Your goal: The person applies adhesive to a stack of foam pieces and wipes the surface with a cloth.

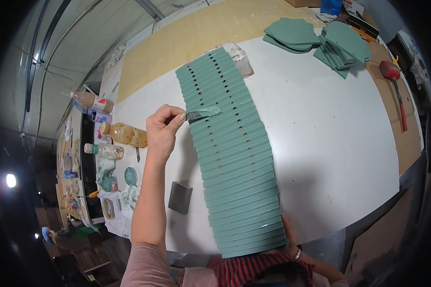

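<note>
A long row of overlapping green panels [234, 158] stretches from near my body to the far side of the table, with paired holes running along it. My left hand [162, 131] pinches a flat brush [203, 114] with a dark band and green-coated bristles. Its bristles lie across the panels beyond the row's middle, where the surface looks wet. At the near right corner, my right hand [290, 235] grips the row's end; some of its fingers are hidden under the panels. Beneath the far end sits a whitish block [239, 60].
Left are bottles [124, 135], an open green paint jar [109, 184], its lid [130, 176] and a tape roll [108, 208]. A dark grey block [180, 197] lies beside the row. Green cut-outs [292, 33] are stacked far right; a red-headed mallet [390, 70] rests on cardboard [392, 124].
</note>
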Tool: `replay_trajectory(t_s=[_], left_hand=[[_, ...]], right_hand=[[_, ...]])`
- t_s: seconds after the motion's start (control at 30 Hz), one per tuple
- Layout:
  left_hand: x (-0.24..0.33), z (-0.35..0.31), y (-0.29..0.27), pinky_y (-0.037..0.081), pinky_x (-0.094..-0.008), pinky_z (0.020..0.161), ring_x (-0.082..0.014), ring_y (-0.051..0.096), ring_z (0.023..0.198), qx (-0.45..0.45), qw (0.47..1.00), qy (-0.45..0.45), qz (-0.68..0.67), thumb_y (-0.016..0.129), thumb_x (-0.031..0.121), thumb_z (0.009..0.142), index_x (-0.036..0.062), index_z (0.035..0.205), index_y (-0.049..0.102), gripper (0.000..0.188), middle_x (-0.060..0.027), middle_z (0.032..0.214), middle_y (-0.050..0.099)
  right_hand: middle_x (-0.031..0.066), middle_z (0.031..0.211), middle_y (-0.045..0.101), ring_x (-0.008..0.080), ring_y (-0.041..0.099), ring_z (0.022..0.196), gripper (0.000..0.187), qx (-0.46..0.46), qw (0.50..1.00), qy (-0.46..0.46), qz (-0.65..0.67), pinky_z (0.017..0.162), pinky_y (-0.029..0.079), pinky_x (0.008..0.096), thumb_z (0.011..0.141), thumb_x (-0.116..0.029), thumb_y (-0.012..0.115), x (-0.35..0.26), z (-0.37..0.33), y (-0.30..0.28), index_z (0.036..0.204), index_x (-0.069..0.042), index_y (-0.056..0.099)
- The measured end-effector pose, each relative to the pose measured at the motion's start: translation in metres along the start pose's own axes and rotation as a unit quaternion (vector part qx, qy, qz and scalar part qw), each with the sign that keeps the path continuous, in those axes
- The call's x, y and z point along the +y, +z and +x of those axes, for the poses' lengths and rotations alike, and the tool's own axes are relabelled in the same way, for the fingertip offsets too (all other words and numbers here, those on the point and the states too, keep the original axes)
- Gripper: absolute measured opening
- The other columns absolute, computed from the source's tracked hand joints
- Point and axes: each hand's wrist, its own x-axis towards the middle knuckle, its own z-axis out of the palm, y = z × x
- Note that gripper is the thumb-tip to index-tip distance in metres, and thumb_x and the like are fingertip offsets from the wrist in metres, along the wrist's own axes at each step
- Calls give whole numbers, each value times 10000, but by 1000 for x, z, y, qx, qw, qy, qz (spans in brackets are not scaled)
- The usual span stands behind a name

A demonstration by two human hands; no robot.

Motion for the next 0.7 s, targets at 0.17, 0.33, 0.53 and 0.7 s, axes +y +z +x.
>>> replay_trajectory(t_s=[0.17,0.33,0.53,0.7], left_hand=[[5,0,-2,376,-226,707,-70,477,767,0,1000,-9,27,695,9,910,-16,881,686,39,32,808,574],[3,-1,-2,374,-226,706,-70,473,768,-10,999,-3,32,697,11,912,-17,882,687,42,31,810,567],[5,-1,1,381,-228,709,-71,477,768,-8,1000,-1,12,702,22,912,-17,879,685,53,29,812,568],[5,-2,-1,381,-231,729,-75,478,781,-4,1000,-14,6,700,19,910,-20,887,686,48,24,820,569]], right_hand=[[358,1329,557,476,625,1175,1306,1,1000,-9,-2,938,559,479,526,-556,972,2,0,0,1478,109,375],[366,1331,550,479,623,1177,1300,-2,1000,-6,3,932,562,487,538,-549,969,2,-1,0,1483,111,367],[366,1338,545,480,617,1190,1307,-6,1000,-6,-5,937,562,485,544,-561,962,3,-3,-1,1486,113,358],[366,1343,542,481,611,1197,1306,-6,1000,-7,-3,941,560,486,546,-567,959,5,-5,0,1484,115,359]])
